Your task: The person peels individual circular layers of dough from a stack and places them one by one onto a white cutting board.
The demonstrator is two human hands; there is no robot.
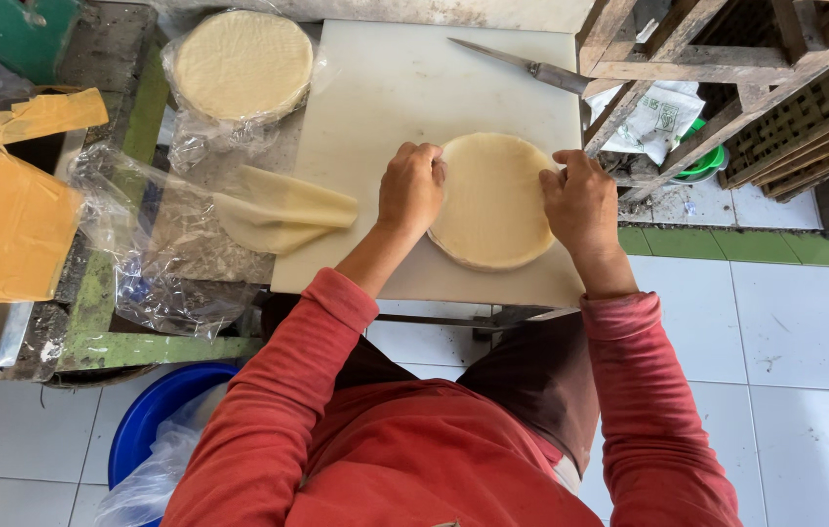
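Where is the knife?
The knife lies at the far right corner of the white cutting board, beyond the right hand, beside the wooden frame.

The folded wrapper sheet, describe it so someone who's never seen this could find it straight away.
Start at the white cutting board. On its left edge, left of the left hand, lies the folded wrapper sheet. Unlike the round stack between both hands and the bagged stack, it is single, limp and creased.

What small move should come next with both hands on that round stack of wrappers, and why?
Probably peel the top sheet up at the edge. The left hand and right hand pinch opposite rims of the round stack of wrappers on the white cutting board, and one separated sheet already lies folded to the left, so lifting it free seems likely.
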